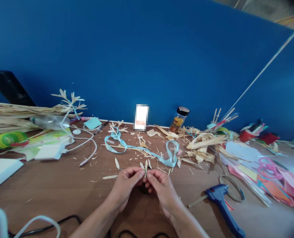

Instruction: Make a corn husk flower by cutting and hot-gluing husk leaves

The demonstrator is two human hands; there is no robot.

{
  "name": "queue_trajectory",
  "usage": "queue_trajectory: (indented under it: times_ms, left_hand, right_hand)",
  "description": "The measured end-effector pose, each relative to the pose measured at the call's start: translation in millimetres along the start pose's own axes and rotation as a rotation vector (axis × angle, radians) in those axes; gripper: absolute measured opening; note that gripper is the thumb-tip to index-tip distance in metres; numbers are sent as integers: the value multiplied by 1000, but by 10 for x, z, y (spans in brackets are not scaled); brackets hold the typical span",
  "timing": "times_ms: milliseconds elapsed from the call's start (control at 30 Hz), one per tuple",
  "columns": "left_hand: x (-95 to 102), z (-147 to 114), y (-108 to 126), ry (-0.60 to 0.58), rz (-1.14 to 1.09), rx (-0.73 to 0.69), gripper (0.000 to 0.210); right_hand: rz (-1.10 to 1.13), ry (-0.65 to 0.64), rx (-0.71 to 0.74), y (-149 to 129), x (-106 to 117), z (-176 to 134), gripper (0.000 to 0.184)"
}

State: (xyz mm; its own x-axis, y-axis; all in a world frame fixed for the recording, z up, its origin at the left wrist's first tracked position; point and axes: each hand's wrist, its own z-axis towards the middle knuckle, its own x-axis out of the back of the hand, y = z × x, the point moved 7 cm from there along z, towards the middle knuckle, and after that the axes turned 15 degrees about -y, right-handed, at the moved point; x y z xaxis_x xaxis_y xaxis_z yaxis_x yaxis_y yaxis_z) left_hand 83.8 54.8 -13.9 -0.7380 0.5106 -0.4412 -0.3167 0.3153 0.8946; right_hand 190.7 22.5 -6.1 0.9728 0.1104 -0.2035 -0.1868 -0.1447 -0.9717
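My left hand [128, 182] and my right hand [160, 184] meet low over the middle of the desk, thumbs and fingers pinched together. Between the fingertips stands a pale, petal-shaped piece of dried husk [146, 166], its lower end hidden by my fingers. Both hands appear to grip it. Close by on the desk lie similar loose pieces, one husk petal [117, 163] beyond my left hand and another petal [109, 177] beside it. Farther back, a light blue ribbon [137, 148] curls across the wood near a small husk flower [117, 126].
A blue glue gun [220, 195] lies at the right, near a tape roll [232, 188]. Dried husks [203, 143], a black-lidded jar [179, 119] and coloured paper [273, 181] sit behind. On the left are a white charger [50, 152], its cable [93, 150] and a plastic bottle [49, 122].
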Motion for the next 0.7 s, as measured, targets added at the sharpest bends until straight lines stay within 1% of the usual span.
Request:
queue_trajectory:
  times_ms: [233, 367, 700]
  left_hand:
    - [22, 7, -7, 13, 40, 0, 18]
    - [9, 3, -8, 6, 58, 2, 18]
    - [2, -8, 21, 35, 77, -7, 18]
  right_hand:
    - [21, -23, -38, 49, -8, -3, 19]
    - [19, -10, -38, 42, 2, 2, 19]
    - [2, 12, -34, 32, -3, -1, 18]
